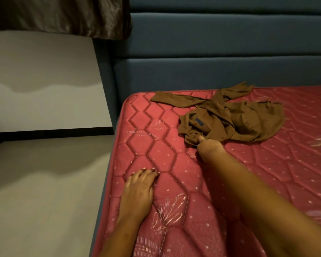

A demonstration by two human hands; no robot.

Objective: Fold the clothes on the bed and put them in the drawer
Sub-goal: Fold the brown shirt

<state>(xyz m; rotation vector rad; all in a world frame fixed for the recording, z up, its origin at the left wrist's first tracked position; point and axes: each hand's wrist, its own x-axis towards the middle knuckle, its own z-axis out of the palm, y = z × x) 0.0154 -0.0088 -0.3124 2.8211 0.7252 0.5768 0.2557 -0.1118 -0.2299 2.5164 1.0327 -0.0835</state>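
brown garment (258,119), blue label (200,121) unreadable, pinched by right hand (209,149).

No legible text, brand, number or sign. A small blue tag (199,121) on the brown garment (248,119) is too small to read.

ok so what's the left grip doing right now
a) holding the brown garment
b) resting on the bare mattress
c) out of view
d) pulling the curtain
b: the left grip rests with its fingers laid out on the red mattress, apart from the brown garment, whose near edge the right grip holds.
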